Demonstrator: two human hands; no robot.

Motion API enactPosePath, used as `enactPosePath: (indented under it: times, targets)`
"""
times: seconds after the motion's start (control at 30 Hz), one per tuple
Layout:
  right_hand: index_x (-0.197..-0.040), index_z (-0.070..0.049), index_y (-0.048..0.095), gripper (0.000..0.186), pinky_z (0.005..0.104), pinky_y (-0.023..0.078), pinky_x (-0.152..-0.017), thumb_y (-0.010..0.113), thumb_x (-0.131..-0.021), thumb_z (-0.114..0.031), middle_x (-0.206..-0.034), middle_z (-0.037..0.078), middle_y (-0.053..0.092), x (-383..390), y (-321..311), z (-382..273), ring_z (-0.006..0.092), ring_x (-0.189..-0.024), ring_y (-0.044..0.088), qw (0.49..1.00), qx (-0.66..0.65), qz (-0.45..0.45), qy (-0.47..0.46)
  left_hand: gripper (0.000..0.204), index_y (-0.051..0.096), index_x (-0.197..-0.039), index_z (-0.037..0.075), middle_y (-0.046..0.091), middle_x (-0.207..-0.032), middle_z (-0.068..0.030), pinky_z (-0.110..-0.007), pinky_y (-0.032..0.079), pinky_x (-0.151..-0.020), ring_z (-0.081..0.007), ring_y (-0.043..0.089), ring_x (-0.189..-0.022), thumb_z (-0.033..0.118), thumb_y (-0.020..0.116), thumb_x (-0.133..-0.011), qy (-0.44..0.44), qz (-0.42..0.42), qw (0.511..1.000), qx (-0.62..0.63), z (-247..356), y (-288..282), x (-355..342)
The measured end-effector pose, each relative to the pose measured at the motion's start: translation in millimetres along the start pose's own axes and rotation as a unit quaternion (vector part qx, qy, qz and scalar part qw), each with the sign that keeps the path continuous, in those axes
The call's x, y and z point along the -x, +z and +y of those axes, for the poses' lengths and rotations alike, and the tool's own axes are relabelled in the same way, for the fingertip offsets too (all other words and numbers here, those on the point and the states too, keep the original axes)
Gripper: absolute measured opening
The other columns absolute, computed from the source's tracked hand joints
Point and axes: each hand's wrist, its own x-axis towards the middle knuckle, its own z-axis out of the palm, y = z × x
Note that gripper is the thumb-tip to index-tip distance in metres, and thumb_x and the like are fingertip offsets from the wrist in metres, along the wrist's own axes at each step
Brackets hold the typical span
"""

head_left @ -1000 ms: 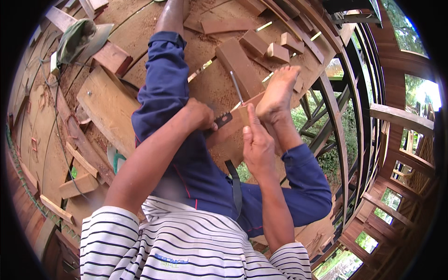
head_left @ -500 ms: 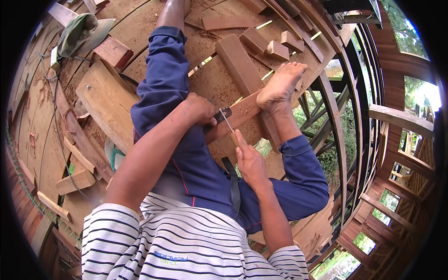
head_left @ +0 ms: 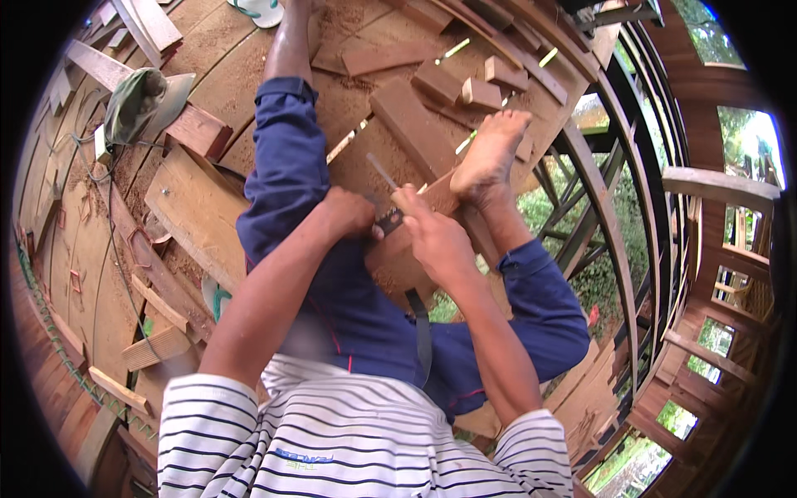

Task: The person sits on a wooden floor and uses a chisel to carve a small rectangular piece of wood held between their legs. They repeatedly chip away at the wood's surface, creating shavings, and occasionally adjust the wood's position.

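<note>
My left hand (head_left: 353,207), fingers closed, grips a dark toothed blade (head_left: 390,221) over a reddish board (head_left: 390,253) between my legs. In my right hand (head_left: 427,228) is the wooden handle of a thin metal file (head_left: 383,171), its shaft blurred and angled forward across the blade area; whether it touches the teeth I cannot tell. My bare right foot (head_left: 490,158) rests at the board's far end.
Wooden offcuts (head_left: 436,83), a plank (head_left: 191,216), a camouflage cap (head_left: 137,108), cables and a flip-flop (head_left: 253,12) lie around me on the sawdusty boards. At right are an open dark framework (head_left: 598,216) over greenery and timber walls with openings.
From half a second ago my right hand has moved forward and left, carrying the file across the blade. Earlier it drew back toward me. The view has shifted slightly.
</note>
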Motion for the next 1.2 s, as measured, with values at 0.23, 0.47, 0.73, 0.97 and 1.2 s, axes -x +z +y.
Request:
enactPosePath:
  times: [0.23, 0.47, 0.73, 0.97, 1.2]
  targets:
    - [-0.158, -0.012, 0.041, 0.055, 0.0511, 0.053, -0.078, 0.054, -0.105, -0.020, -0.101, 0.024, 0.061, 62, -8, 30, 0.0469, -0.083, 0.064, 0.998, -0.046, 0.046, -0.022, 0.067, 0.075, -0.121, 0.006, 0.073, -0.125, -0.0155, -0.048, 0.051, -0.100, -0.0339, 0.066, -0.123, 0.065, 0.058, -0.095, 0.026, -0.021, 0.999, 0.026, -4, -4, -3]
    - [-0.161, -0.027, 0.038, 0.059, 0.0533, 0.052, -0.072, 0.054, -0.105, -0.019, -0.092, 0.018, 0.052, 88, 34, 34, 0.0422, -0.076, 0.062, 0.998, -0.021, -0.044, 0.028, 0.065, 0.075, -0.119, 0.005, 0.074, -0.122, -0.0161, -0.047, 0.051, -0.099, -0.0352, 0.067, -0.121, 0.064, 0.060, -0.095, 0.024, -0.024, 0.999, 0.023, -2, -9, 0]
    - [-0.164, -0.034, 0.028, 0.065, 0.0586, 0.055, -0.068, 0.054, -0.105, -0.024, -0.093, 0.022, 0.058, 85, 32, 36, 0.0489, -0.074, 0.066, 0.995, 0.032, -0.085, 0.051, 0.059, 0.075, -0.122, 0.010, 0.074, -0.125, -0.0114, -0.045, 0.052, -0.100, -0.0318, 0.067, -0.122, 0.061, 0.062, -0.095, 0.015, -0.038, 0.999, 0.012, 1, -14, 2]
    - [-0.164, -0.035, 0.024, 0.071, 0.0594, 0.057, -0.067, 0.057, -0.103, -0.025, -0.079, 0.025, 0.064, 75, 15, 10, 0.0492, -0.070, 0.069, 0.977, 0.114, -0.153, 0.096, 0.057, 0.075, -0.124, 0.011, 0.073, -0.127, -0.0105, -0.043, 0.052, -0.100, -0.0302, 0.067, -0.123, 0.058, 0.062, -0.096, 0.027, -0.042, 0.999, 0.001, 3, -10, 0]
    - [-0.163, -0.033, 0.028, 0.066, 0.0604, 0.057, -0.070, 0.056, -0.103, -0.028, -0.085, 0.029, 0.069, 32, 26, -5, 0.0480, -0.074, 0.071, 0.973, 0.119, -0.170, 0.097, 0.062, 0.075, -0.121, 0.008, 0.074, -0.123, -0.0156, -0.046, 0.052, -0.100, -0.0341, 0.067, -0.120, 0.062, 0.060, -0.095, 0.076, -0.046, 0.996, -0.002, -5, -7, -7]
